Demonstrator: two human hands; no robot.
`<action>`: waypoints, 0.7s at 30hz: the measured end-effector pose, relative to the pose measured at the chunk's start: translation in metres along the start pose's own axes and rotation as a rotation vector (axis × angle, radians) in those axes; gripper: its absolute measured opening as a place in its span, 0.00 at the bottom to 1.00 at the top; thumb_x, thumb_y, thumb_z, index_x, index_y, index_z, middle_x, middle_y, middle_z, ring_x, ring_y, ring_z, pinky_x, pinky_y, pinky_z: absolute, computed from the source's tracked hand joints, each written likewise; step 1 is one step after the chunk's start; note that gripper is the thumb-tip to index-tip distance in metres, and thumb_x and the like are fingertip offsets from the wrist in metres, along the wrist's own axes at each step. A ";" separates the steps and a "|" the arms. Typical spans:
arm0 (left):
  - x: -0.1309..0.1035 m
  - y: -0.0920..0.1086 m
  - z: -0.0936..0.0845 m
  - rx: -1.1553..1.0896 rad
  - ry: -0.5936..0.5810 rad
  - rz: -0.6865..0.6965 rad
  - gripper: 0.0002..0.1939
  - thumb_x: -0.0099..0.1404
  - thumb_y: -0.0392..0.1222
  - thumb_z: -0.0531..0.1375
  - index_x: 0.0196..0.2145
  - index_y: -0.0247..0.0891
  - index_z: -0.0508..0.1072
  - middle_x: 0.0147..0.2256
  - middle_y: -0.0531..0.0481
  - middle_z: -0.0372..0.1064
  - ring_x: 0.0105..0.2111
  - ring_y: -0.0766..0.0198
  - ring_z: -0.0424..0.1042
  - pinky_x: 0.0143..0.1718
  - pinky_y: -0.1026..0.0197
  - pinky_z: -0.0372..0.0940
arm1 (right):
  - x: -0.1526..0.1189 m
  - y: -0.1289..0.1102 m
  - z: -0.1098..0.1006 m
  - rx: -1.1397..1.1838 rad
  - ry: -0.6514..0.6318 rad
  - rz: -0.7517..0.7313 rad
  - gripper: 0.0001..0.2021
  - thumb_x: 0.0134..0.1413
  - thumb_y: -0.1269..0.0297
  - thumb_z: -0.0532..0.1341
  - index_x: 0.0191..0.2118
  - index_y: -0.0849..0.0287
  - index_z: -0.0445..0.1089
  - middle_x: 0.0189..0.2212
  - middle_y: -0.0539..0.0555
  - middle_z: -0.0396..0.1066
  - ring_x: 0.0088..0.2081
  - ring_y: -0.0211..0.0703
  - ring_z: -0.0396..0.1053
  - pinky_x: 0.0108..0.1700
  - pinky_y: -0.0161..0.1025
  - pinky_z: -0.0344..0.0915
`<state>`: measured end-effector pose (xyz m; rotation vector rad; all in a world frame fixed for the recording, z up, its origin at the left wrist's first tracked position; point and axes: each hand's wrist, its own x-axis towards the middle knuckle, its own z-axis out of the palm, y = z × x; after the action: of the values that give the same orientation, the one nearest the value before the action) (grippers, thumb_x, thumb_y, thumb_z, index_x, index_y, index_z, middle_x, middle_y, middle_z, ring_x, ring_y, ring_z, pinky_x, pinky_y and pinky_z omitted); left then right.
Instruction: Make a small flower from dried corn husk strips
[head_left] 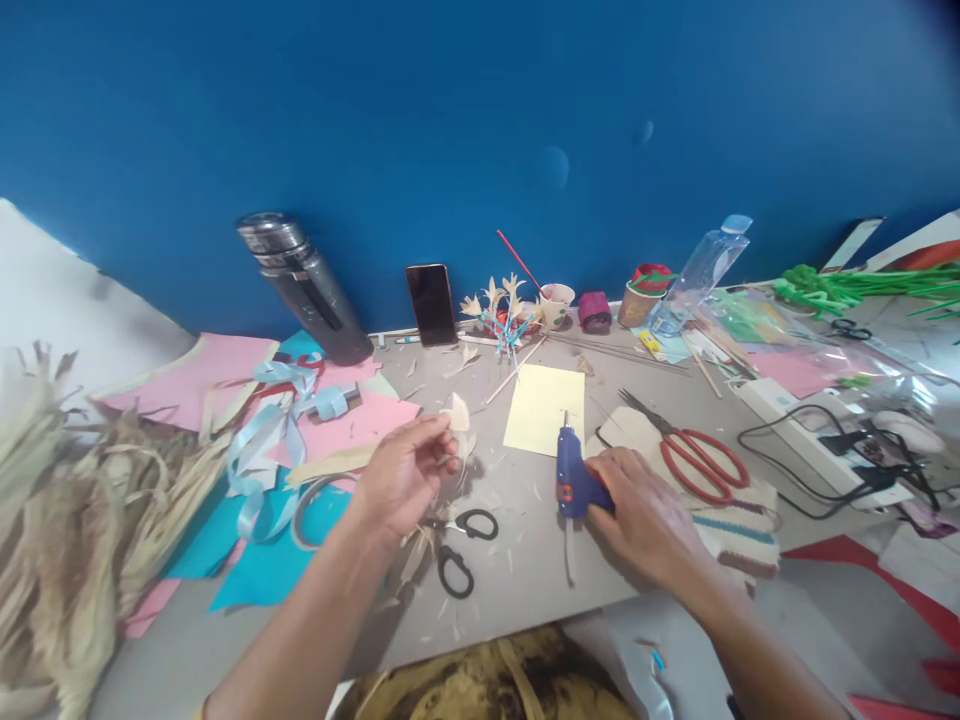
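Note:
My left hand (409, 465) pinches a small cream petal-shaped piece of corn husk (459, 413) between thumb and forefinger. On the right, my right hand (637, 510) is closed around the handle of a blue glue gun (571, 470), which lies with its nozzle pointing away from me. Just beyond the nozzle is a pale yellow sheet of paper (544, 405). Black-handled scissors (466, 545) rest below my left hand among husk scraps. Beside my right hand, red-handled scissors (697, 460) lie on a knitted glove (739, 525).
Dried corn husks (82, 540) pile up at the left, near coloured paper and blue ribbon (255, 450). Along the wall stand a dark flask (315, 290), a phone (431, 305), husk flowers (502, 310), a paper cup (556, 307) and a tilted plastic bottle (701, 275). A power strip (817, 440) with cables sits right.

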<state>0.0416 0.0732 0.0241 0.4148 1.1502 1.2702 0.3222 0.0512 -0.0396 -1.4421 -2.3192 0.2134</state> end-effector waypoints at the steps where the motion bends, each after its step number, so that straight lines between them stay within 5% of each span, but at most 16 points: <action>1: -0.001 0.004 -0.009 0.005 0.019 0.036 0.11 0.47 0.38 0.71 0.23 0.35 0.72 0.22 0.54 0.64 0.24 0.68 0.64 0.24 0.65 0.63 | 0.002 0.001 0.002 -0.032 0.011 0.014 0.14 0.51 0.73 0.59 0.46 0.58 0.66 0.41 0.58 0.68 0.42 0.53 0.66 0.41 0.45 0.64; 8: -0.015 0.007 -0.048 0.283 0.037 0.284 0.11 0.52 0.45 0.69 0.23 0.36 0.74 0.24 0.51 0.68 0.26 0.66 0.66 0.28 0.66 0.62 | 0.008 -0.021 -0.010 0.007 0.084 -0.023 0.14 0.58 0.69 0.60 0.50 0.54 0.72 0.51 0.61 0.70 0.50 0.57 0.67 0.48 0.52 0.66; 11: -0.024 0.003 -0.043 0.546 -0.028 0.361 0.11 0.56 0.44 0.66 0.21 0.36 0.74 0.22 0.51 0.68 0.24 0.67 0.64 0.28 0.65 0.60 | 0.019 -0.054 -0.022 0.329 0.173 -0.020 0.08 0.63 0.66 0.57 0.38 0.55 0.74 0.38 0.57 0.75 0.41 0.49 0.71 0.45 0.46 0.68; 14: -0.033 0.004 -0.032 0.697 -0.112 0.351 0.09 0.56 0.45 0.65 0.23 0.37 0.77 0.22 0.51 0.69 0.24 0.65 0.66 0.27 0.64 0.59 | 0.037 -0.086 -0.026 0.646 0.033 0.046 0.08 0.62 0.63 0.59 0.37 0.58 0.74 0.31 0.53 0.75 0.30 0.40 0.70 0.31 0.36 0.65; 17: -0.042 0.007 -0.023 0.775 -0.206 0.316 0.09 0.56 0.45 0.65 0.24 0.37 0.78 0.21 0.51 0.69 0.22 0.65 0.64 0.25 0.64 0.57 | 0.053 -0.102 -0.024 0.718 -0.038 0.092 0.10 0.58 0.60 0.63 0.41 0.59 0.76 0.31 0.52 0.75 0.27 0.36 0.67 0.27 0.32 0.61; 21: -0.044 0.011 -0.019 0.817 -0.276 0.329 0.09 0.57 0.43 0.64 0.23 0.38 0.79 0.21 0.51 0.70 0.22 0.65 0.63 0.25 0.64 0.55 | 0.061 -0.103 -0.019 0.739 -0.129 0.066 0.08 0.57 0.61 0.63 0.33 0.61 0.76 0.27 0.49 0.73 0.24 0.34 0.63 0.26 0.31 0.58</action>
<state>0.0255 0.0317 0.0442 1.3862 1.3597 0.9188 0.2217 0.0573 0.0278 -1.1311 -1.9475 1.0769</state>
